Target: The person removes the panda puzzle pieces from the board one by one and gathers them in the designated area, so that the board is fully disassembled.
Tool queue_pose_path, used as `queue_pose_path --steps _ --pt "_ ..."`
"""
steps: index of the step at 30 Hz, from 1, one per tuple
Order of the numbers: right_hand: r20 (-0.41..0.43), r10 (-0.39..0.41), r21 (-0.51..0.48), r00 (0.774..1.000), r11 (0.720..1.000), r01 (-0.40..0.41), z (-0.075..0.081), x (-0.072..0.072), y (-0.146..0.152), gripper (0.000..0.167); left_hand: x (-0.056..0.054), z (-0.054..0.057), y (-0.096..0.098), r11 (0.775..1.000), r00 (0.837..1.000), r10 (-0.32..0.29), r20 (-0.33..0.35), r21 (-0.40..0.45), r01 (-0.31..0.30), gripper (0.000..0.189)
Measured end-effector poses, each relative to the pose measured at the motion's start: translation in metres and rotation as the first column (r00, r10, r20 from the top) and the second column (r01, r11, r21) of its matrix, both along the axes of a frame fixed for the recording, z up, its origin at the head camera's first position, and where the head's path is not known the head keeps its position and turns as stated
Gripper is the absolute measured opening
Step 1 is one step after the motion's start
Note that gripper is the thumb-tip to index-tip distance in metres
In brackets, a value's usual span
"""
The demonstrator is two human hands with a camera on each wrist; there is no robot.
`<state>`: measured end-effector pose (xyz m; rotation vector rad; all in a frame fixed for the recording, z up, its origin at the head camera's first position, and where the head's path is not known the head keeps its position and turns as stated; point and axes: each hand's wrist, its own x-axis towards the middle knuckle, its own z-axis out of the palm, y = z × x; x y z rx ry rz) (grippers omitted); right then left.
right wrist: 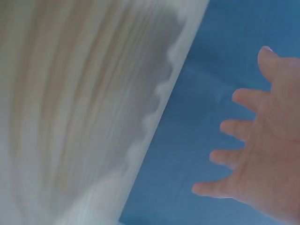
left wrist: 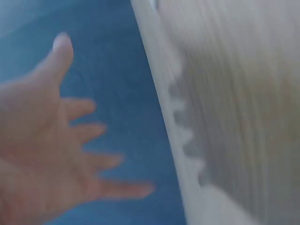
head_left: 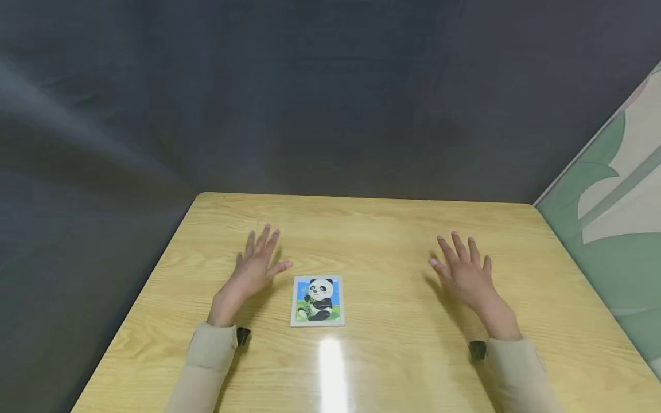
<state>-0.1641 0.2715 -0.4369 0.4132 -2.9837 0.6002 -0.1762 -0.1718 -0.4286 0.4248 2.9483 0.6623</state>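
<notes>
Near left fingers [head_left: 271, 243], panda picture [head_left: 317, 302].

Just beside my left hand [head_left: 253, 272], I have a flat picture panel [head_left: 317, 301] lying face up on the table [head_left: 387, 327], a pale border framing it. It shows a seated black-and-white panda with green leaves against blue and green, right way up to me.

We see our bare, five-fingered left grip [head_left: 251, 274] and right grip [head_left: 470, 281], fingers [right wrist: 239, 129] splayed, on converging beige-sleeved forearms [head_left: 203, 367].
</notes>
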Motion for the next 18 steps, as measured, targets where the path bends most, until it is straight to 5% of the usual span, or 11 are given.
queue_pose_path --steps 3,6,13,18 --pt "-0.06 0.056 -0.087 0.997 0.994 -0.061 0.003 0.013 -0.031 0.059 0.018 -0.003 0.013 0.989 0.977 -0.149 0.15 0.042 0.144 0.091" --pt "-0.123 0.165 -0.169 0.979 0.968 -0.185 0.01 0.016 -0.077 0.049 0.03 -0.008 0.026 0.972 0.946 -0.236 0.221 0.05 0.23 0.098" --pt "-0.067 0.46 -0.212 0.885 0.86 -0.464 0.002 0.004 -0.166 0.031 0.034 -0.016 0.043 0.968 0.942 -0.247 0.227 0.017 0.25 0.102" --pt "-0.016 0.48 -0.13 0.877 0.869 -0.478 -0.012 -0.002 -0.192 0.036 0.036 -0.02 0.047 0.969 0.942 -0.247 0.229 0.028 0.247 0.1"
